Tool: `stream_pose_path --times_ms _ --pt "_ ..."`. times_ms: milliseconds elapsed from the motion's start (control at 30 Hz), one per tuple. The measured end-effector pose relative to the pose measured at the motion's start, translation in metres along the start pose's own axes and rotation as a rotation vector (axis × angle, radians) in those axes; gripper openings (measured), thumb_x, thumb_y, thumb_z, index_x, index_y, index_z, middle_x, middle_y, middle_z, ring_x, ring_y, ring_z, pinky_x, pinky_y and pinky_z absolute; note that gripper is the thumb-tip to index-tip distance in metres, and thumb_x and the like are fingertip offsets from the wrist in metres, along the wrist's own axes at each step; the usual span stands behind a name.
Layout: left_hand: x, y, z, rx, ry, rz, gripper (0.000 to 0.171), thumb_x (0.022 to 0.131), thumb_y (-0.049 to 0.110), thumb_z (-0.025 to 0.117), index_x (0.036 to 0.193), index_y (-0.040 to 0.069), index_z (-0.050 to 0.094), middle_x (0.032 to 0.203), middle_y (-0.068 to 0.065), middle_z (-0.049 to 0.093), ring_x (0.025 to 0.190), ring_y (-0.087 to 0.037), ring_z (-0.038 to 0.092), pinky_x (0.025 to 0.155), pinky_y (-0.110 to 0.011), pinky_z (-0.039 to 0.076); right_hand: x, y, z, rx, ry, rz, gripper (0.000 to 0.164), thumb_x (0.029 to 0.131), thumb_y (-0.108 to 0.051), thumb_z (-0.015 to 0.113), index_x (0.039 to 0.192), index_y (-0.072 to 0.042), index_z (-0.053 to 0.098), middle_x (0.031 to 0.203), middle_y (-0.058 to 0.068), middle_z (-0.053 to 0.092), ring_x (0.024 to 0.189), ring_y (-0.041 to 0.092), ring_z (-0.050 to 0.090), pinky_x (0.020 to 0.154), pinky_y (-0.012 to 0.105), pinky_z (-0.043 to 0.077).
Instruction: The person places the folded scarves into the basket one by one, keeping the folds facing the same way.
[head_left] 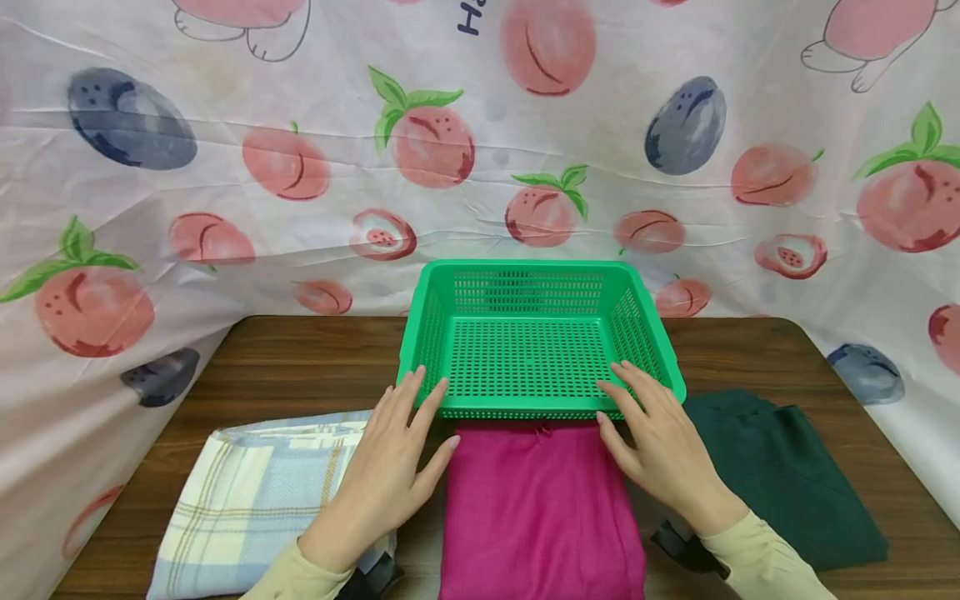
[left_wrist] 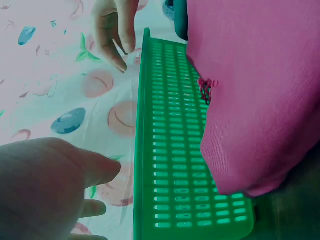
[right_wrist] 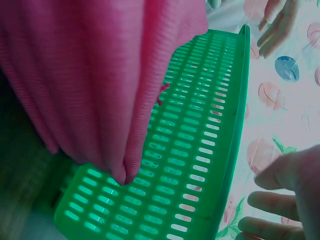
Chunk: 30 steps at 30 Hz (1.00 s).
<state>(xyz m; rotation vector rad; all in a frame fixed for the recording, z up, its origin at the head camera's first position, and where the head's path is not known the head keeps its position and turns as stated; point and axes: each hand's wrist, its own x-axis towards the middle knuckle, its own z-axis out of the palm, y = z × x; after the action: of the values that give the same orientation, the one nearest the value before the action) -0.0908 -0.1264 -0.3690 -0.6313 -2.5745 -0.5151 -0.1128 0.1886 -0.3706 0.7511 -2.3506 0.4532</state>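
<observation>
Hovering left hand (head_left: 390, 467): held at the near left corner of the green rectangular perforated plastic basket (head_left: 525, 403), fingers spread, nothing gripped.
Right hand (head_left: 667, 450): poised likewise at the near right corner, fingers parted, nothing gripped.
Basket: set on the brown wood-grain desk (head_left: 322, 358), just beyond the folded magenta knit cloth (head_left: 540, 517); judged light, rather stiff and smooth, best gripped by both short rims.
Magenta cloth: laid in the middle; likely soft and limp, best supported from beneath.
Sides: a folded white-and-pale-blue plaid cloth (head_left: 247, 500) is laid at left, a folded dark green cloth (head_left: 787, 483) at right.
</observation>
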Motion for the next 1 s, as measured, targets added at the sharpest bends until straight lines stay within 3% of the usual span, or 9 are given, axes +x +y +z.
stream_pose_path --times_ms 167,433,500,633,767,1000 --pt "-0.005 0.004 -0.001 -0.048 0.093 0.024 0.053 0.085 0.022 0.071 0.132 0.005 0.055 0.142 -0.019 0.044 0.129 -0.037 0.044 0.101 -0.053 0.041 -0.004 -0.002 -0.004 0.000 0.076 -0.012 0.048 0.101 -0.039 0.038 0.103 -0.002 0.068 0.113 0.015 0.062 0.104 0.030 0.058 0.084 0.046 0.050" --pt "-0.013 0.014 -0.003 -0.162 0.171 -0.021 0.035 0.082 0.016 0.073 0.114 0.006 0.065 0.119 -0.008 0.060 0.110 -0.022 0.058 0.082 -0.040 0.053 -0.016 -0.004 -0.012 0.037 0.084 0.017 0.036 0.098 -0.035 0.045 0.094 -0.008 0.069 0.094 0.001 0.064 0.084 0.015 0.061 0.065 0.032 0.051" --pt "-0.016 0.016 -0.001 -0.183 0.157 -0.038 0.033 0.081 0.016 0.074 0.112 0.007 0.066 0.114 -0.005 0.061 0.106 -0.017 0.059 0.080 -0.036 0.053 -0.019 -0.004 -0.014 0.048 0.071 0.025 0.034 0.098 -0.036 0.047 0.093 -0.010 0.069 0.093 -0.002 0.063 0.082 0.012 0.061 0.063 0.028 0.051" --pt "-0.022 0.019 0.002 -0.219 0.088 -0.077 0.033 0.081 0.018 0.074 0.111 0.009 0.066 0.111 0.001 0.061 0.100 -0.011 0.061 0.080 -0.032 0.053 -0.028 -0.004 -0.016 0.081 -0.004 0.083 0.012 0.088 -0.022 0.067 0.094 -0.012 0.068 0.093 -0.006 0.063 0.077 0.006 0.062 0.064 0.020 0.050" --pt "-0.029 0.021 0.006 -0.260 0.018 -0.118 0.032 0.081 0.017 0.075 0.111 0.009 0.066 0.109 0.003 0.061 0.099 -0.010 0.062 0.082 -0.031 0.052 -0.036 -0.004 -0.018 0.120 -0.102 0.174 0.025 0.074 -0.006 0.078 0.096 -0.012 0.067 0.094 -0.007 0.063 0.076 0.007 0.065 0.065 0.022 0.053" --pt "-0.037 0.024 0.009 -0.324 -0.092 -0.230 0.029 0.082 0.018 0.074 0.109 0.011 0.067 0.106 0.006 0.061 0.102 -0.009 0.059 0.088 -0.035 0.050 -0.050 -0.003 -0.018 0.166 -0.214 0.256 0.026 0.079 -0.008 0.075 0.103 -0.009 0.066 0.096 -0.004 0.064 0.074 0.002 0.058 0.062 0.023 0.052"
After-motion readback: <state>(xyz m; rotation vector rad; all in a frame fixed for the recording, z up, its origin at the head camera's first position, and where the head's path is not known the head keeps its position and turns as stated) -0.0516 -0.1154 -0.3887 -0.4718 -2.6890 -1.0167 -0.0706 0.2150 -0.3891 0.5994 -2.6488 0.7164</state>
